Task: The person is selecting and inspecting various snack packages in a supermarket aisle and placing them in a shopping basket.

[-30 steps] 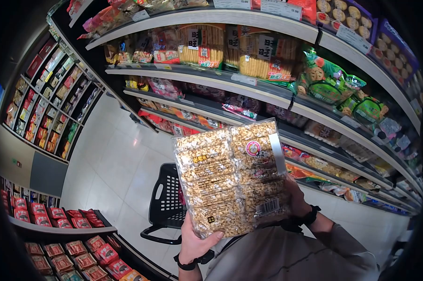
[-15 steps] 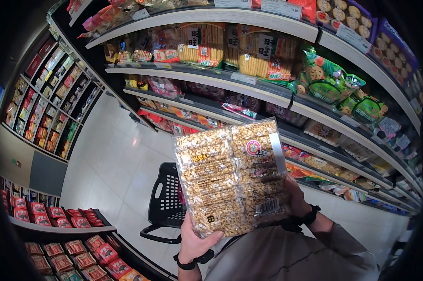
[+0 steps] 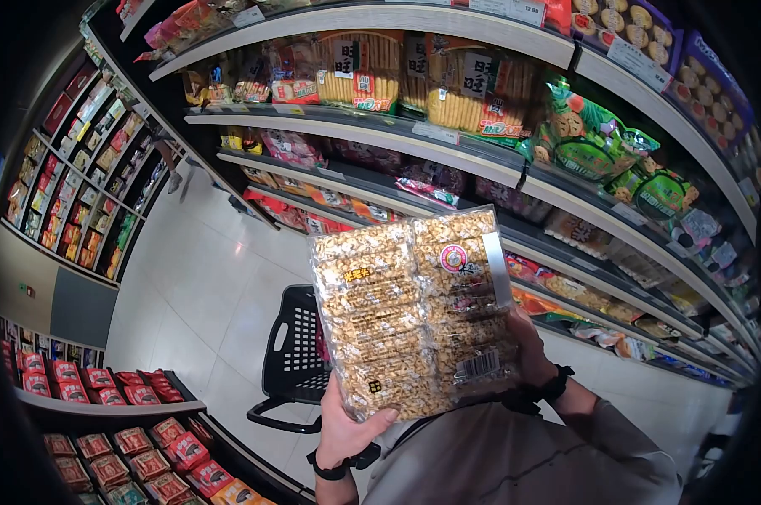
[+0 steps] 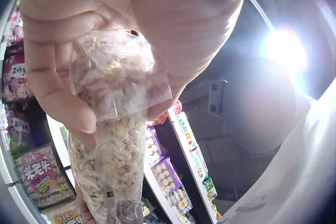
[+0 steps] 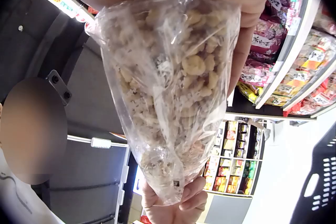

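Observation:
Both hands hold a clear plastic pack of puffed grain bars [image 3: 380,324], stacked in two columns with a round pink logo and a barcode facing the head camera. My left hand [image 3: 351,429] grips the lower left corner, thumb over the front. Along the right edge my right hand [image 3: 528,349] grips the pack, its fingers mostly behind it. In the left wrist view, curled fingers [image 4: 63,100] and the thumb side press either side of the crinkled wrapper. The right wrist view looks along the pack's narrow side, with the left hand [image 5: 173,203] at the far end.
A black shopping basket or cart [image 3: 290,353] stands on the pale tiled floor [image 3: 204,278] behind the pack. Snack shelves [image 3: 347,126] curve along the front and right. Red packets fill a low display [image 3: 107,408] at lower left. Someone's leg [image 3: 168,156] shows in the far aisle.
The head view has shifted slightly, and a person's leg has come into sight in the far aisle. Both hands keep their hold on the pack, which stays nearly still.

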### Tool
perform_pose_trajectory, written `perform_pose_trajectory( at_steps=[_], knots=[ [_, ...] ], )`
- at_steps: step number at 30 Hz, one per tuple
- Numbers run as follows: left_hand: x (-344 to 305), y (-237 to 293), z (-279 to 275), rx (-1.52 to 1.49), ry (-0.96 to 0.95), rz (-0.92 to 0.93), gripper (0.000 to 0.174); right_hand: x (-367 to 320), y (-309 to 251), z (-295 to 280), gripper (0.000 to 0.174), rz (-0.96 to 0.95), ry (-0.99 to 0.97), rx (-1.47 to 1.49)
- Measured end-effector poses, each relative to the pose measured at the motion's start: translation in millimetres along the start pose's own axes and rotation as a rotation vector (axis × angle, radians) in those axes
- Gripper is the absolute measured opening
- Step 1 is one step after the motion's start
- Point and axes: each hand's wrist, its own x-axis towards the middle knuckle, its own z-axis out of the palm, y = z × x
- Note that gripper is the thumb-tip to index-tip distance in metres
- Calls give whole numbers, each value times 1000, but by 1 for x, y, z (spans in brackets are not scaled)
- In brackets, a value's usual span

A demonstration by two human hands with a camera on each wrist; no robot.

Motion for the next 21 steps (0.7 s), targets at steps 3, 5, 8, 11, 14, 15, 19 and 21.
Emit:
perform_pose_trajectory(
  at_steps=[3, 5, 8, 11, 14, 15, 19, 21],
  knots=[
    [6, 0, 3, 21, -8, -2, 73, 4, -5, -1, 73, -1, 17, -9],
    [10, 3, 6, 34, -17, 18, 72, 5, -6, -1, 67, -48, 10, -21],
    [20, -13, 4, 36, -13, 38, 70, 10, -10, -11, 58, -26, 47, -52],
    [38, -37, -1, -56, -41, -118, 59, 18, -13, -20, 49, -27, 165, -176],
    [61, -68, -6, -168, -63, -312, 53, 34, -9, -41, 44, 17, 159, -203],
    [67, -69, -1, -223, -42, -355, 51, 42, -7, -47, 42, 56, 176, -192],
    [75, -97, 19, -191, 85, -482, 47, 75, 7, -90, 41, 294, 110, -133],
    [70, -114, 20, -196, 159, -541, 46, 87, 15, -106, 40, 433, 85, -100]
  ],
)
